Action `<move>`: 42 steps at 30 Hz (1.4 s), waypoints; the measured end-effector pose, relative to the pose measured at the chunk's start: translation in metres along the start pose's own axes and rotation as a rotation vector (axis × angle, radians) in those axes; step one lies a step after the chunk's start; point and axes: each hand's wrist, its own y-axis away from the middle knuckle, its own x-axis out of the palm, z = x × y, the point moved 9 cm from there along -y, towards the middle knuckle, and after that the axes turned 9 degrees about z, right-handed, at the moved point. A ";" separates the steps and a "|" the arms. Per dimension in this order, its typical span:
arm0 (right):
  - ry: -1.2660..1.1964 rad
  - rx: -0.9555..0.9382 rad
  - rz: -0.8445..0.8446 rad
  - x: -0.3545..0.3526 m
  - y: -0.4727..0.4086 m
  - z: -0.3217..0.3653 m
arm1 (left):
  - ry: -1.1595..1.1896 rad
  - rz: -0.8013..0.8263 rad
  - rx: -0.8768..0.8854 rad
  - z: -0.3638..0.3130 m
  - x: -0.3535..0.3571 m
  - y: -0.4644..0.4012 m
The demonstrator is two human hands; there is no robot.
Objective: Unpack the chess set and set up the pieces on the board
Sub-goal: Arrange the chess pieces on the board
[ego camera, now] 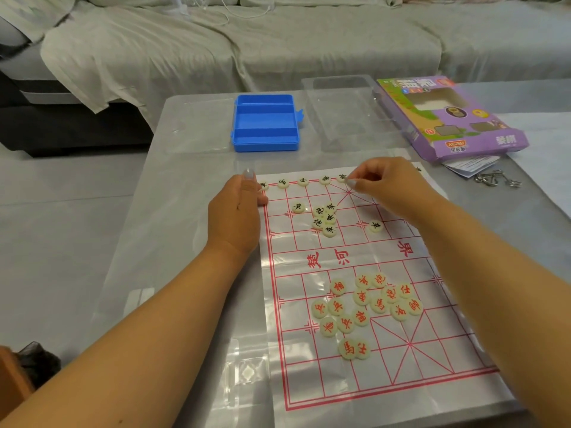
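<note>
A clear plastic xiangqi board sheet with red lines lies on the table. Several cream discs with black characters stand in a row along its far edge. More black-lettered discs sit in a loose cluster, with one apart. Red-lettered discs lie in a heap on the near half. My left hand rests on the sheet's far left edge, fingers curled, thumb up. My right hand pinches a black-lettered disc at the far edge, in line with the row.
An empty blue compartment box stands beyond the board. Right of it lie a clear plastic lid and a purple cardboard package. Papers and metal ring puzzles lie at the far right. A covered sofa stands behind the table.
</note>
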 end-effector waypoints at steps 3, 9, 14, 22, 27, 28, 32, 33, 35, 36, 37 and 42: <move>0.062 -0.002 0.088 0.015 0.003 -0.004 | -0.010 -0.006 0.000 0.001 0.000 0.000; 0.193 -0.083 0.242 0.038 0.004 0.011 | -0.028 -0.013 0.007 0.001 0.001 -0.002; 0.211 -0.113 0.245 0.042 0.002 0.011 | -0.032 -0.013 0.010 0.001 0.000 -0.001; 0.090 -0.068 -0.040 -0.034 0.015 -0.020 | -0.018 -0.021 0.031 0.002 0.000 -0.003; 0.105 0.062 -0.134 -0.080 0.037 -0.069 | -0.029 -0.030 0.059 0.002 -0.001 -0.005; 0.116 0.078 -0.136 -0.082 0.041 -0.074 | -0.038 -0.029 0.061 0.002 0.000 -0.005; 0.094 0.104 -0.089 -0.069 0.056 -0.088 | -0.051 -0.031 0.069 0.001 0.000 -0.004; 0.093 0.115 -0.079 -0.065 0.058 -0.091 | -0.052 -0.030 0.073 0.001 -0.001 -0.004; 0.093 0.145 -0.126 -0.070 0.060 -0.099 | -0.057 -0.029 0.075 0.001 0.000 -0.004; 0.090 0.166 -0.154 -0.076 0.060 -0.103 | -0.056 -0.028 0.070 0.001 0.000 -0.004; 0.086 0.192 -0.171 -0.080 0.061 -0.108 | -0.051 -0.026 0.064 0.002 0.001 -0.004; 0.104 0.255 -0.119 -0.076 0.061 -0.118 | -0.057 -0.028 0.071 0.001 0.001 -0.003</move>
